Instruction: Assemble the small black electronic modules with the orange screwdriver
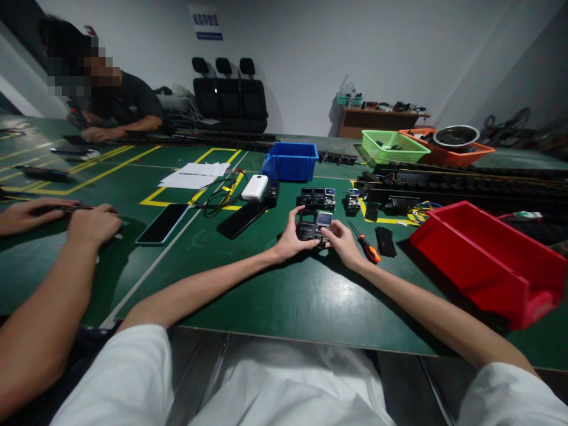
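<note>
My left hand [288,242] is closed on a black plastic housing [307,229] with a square window. Held against the housing's right side is a small circuit board with a display [324,219], pinched in the fingers of my right hand [344,241]. Whether the two parts are joined, I cannot tell. Just beyond my hands stand similar black housings [312,197] and boards with small screens [329,198], and another such unit [353,201] sits apart to the right. By my right wrist lie an orange-and-black screwdriver [369,249] and a flat black piece [386,241].
A red bin [483,260] stands at right, a blue bin [291,162] behind my hands. Phones [164,224] [242,219], a white power bank [255,187] and papers [194,176] lie left. A co-worker's hands [91,228] work at far left; another person [133,100] sits beyond.
</note>
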Available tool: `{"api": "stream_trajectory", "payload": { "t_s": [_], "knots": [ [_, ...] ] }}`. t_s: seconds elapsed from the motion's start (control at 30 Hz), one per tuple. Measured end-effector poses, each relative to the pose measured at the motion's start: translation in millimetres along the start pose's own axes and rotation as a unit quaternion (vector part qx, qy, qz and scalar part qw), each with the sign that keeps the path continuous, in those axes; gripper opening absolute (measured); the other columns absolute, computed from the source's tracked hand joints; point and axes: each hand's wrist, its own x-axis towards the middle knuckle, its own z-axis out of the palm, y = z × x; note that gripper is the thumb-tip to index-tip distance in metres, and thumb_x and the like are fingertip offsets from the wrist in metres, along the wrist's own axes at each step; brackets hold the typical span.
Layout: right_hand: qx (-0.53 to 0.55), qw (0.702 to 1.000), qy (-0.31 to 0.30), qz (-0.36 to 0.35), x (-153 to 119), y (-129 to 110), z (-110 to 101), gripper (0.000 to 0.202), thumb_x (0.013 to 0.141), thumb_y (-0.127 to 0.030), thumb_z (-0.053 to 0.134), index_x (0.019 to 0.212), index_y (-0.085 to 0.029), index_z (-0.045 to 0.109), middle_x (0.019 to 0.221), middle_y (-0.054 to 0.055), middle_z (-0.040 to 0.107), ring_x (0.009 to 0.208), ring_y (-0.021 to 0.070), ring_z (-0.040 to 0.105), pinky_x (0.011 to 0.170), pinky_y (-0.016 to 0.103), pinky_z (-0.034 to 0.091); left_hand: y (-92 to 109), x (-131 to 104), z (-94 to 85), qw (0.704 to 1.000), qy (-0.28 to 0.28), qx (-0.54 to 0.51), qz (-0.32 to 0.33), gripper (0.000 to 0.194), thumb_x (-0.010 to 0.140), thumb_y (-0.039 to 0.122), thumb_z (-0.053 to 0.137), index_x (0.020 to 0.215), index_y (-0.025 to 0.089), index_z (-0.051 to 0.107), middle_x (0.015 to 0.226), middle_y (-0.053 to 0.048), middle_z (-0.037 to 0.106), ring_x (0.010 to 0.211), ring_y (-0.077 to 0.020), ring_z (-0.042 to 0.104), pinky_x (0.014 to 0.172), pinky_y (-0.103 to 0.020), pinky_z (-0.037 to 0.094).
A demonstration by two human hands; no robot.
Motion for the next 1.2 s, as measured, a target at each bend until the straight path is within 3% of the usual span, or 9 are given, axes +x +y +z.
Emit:
{"api": "stream_trajectory", "payload": {
  "t_s": [0.37,0.63,0.83,1.03,1.2],
  "knots": [
    [-0.003,1.0,-0.001,-0.014,0.4,2.7,-2.2,0.032,0.078,-0.048,0.066,0.09,-0.022,0.054,0.086,0.0,0.06,0.073,0.0147,0.057,0.055,0.024,0.049,0.6,1.0,1.7,0.999,-0.012,0.04,0.014,0.104,0.062,0.028,0.083,0.143,0.026,0.018,0.111,-0.009,0.056,0.088,-0.0185,0.064,0.083,-0.039,0.055],
    [-0.028,0.999,0.002,-0.029,1.8,4.6,-2.2,0.039,0.075,-0.048,0.07,0.1,-0.022,0.056,0.097,0.003,0.065,0.087,0.0191,0.061,0.064,0.027,0.049,-0.2,0.0,2.8,0.999,-0.023,0.031,0.019,0.103,0.062,0.025,0.083,0.143,0.026,0.019,0.112,-0.009,0.057,0.09,-0.0184,0.064,0.086,-0.04,0.053],
    [-0.043,0.999,-0.001,-0.023,0.4,2.4,-1.6,0.039,0.075,-0.051,0.068,0.098,-0.022,0.056,0.091,0.002,0.065,0.079,0.018,0.06,0.06,0.026,0.047,-0.4,0.0,2.7,0.999,-0.013,0.029,0.019,0.103,0.061,0.026,0.083,0.142,0.025,0.021,0.113,-0.009,0.057,0.091,-0.0194,0.064,0.087,-0.04,0.053],
    [-0.029,0.998,0.002,-0.047,1.7,5.2,-1.7,0.039,0.075,-0.045,0.071,0.102,-0.02,0.057,0.1,0.004,0.066,0.09,0.0189,0.062,0.082,0.033,0.049,-1.7,0.0,3.4,0.999,-0.023,0.036,0.023,0.102,0.062,0.025,0.082,0.143,0.025,0.019,0.111,-0.009,0.058,0.088,-0.0189,0.064,0.082,-0.038,0.055],
    [-0.034,0.998,0.004,-0.049,3.2,6.4,-1.6,0.04,0.074,-0.044,0.071,0.102,-0.02,0.056,0.104,0.005,0.066,0.093,0.0195,0.062,0.087,0.034,0.049,-3.1,0.7,2.8,0.998,-0.026,0.045,0.029,0.102,0.062,0.024,0.081,0.143,0.026,0.019,0.112,-0.009,0.057,0.088,-0.0181,0.064,0.084,-0.039,0.055]
  ]
}}
